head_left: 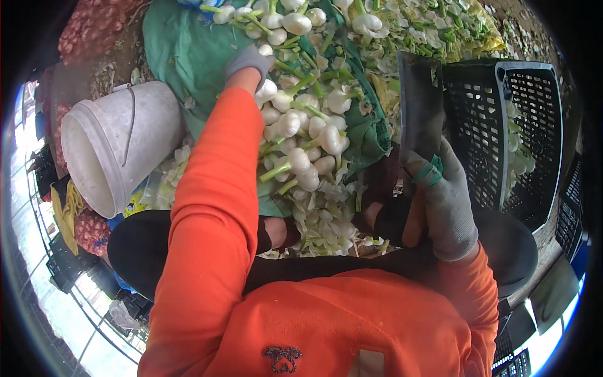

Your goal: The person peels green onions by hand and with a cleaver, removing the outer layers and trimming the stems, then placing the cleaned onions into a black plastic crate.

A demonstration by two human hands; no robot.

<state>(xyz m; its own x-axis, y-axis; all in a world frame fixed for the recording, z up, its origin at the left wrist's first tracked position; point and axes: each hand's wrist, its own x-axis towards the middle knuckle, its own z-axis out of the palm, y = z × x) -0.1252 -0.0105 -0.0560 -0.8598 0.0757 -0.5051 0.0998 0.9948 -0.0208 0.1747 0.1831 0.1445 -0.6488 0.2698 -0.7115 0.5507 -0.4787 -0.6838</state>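
My left hand [250,61], in a grey glove, reaches over the far left side of a heap of white bulbs [289,124] with green stems. They look like onions or fresh garlic; I cannot tell which. Its fingers curve down beside the bulbs and are mostly hidden, so any grip cannot be made out. A wide, dark cleaver [422,94] stands upright, blade up, in my right hand [449,201]. That gloved hand is closed round the wooden handle, and a green band is tied at its thumb. Under the bulbs lies a green sheet [188,63].
A white bucket [147,125] lies tilted at the left, its mouth toward me. At the right, a black slatted crate [474,119] holds several bulbs. Peelings [326,220] cover the ground between my feet, with more scraps [414,28] behind. Red mesh sacks [94,28] stand far left.
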